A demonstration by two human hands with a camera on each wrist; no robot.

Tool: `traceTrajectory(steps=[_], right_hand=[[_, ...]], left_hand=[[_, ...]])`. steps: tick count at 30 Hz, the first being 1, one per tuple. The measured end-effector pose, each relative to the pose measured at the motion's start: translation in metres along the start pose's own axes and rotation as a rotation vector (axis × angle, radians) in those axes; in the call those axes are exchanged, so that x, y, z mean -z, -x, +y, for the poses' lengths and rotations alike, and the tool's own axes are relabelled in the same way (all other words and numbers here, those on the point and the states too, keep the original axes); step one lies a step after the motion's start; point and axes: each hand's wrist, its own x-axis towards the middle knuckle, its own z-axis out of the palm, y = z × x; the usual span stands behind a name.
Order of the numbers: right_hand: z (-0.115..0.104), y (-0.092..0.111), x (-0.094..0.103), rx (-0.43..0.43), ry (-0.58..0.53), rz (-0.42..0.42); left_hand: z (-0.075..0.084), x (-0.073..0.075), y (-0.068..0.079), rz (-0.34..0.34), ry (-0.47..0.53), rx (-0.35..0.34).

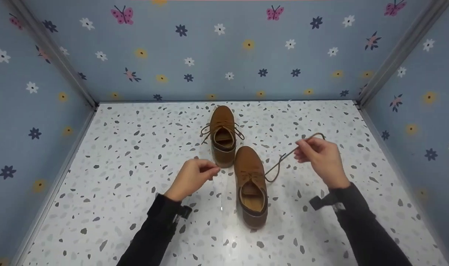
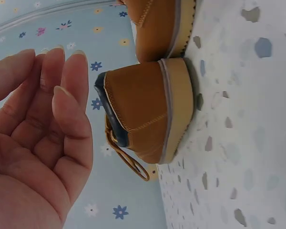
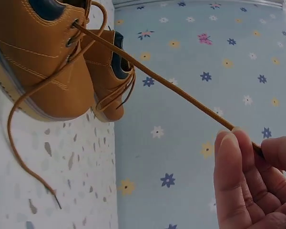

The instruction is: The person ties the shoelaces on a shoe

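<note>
Two brown lace-up shoes stand on the speckled floor, toes pointing away. Between my hands is the nearer shoe (image 1: 247,162). From its right side a brown shoelace (image 3: 169,85) runs taut to my right hand (image 1: 322,159), which pinches it between thumb and fingers. A second lace end (image 3: 20,160) hangs loose beside that shoe in the right wrist view. My left hand (image 1: 195,175) hovers left of the nearer shoe, fingers loosely curled and holding nothing. Ahead and slightly left, the farther shoe (image 1: 221,115) has its laces tied in a bow (image 1: 206,131).
The white floor (image 1: 135,177) with grey specks spreads around the shoes. Blue panels (image 1: 217,48) printed with flowers and butterflies rise behind and on both sides. Grey corner posts (image 1: 398,48) join them.
</note>
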Motion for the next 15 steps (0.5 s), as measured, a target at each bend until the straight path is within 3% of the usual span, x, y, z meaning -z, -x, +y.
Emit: traceTrajectory(steps=[7,15], right_hand=[[-0.040,-0.057,-0.048,0.082,0.191,-0.264],[-0.063,-0.073,-0.128,0.131,0.385,-0.519]], left_hand=[[-0.005,-0.007,0.016,0.019,0.013,0.018],[0.002,-0.021,0.022,-0.023,0.013,0.003]])
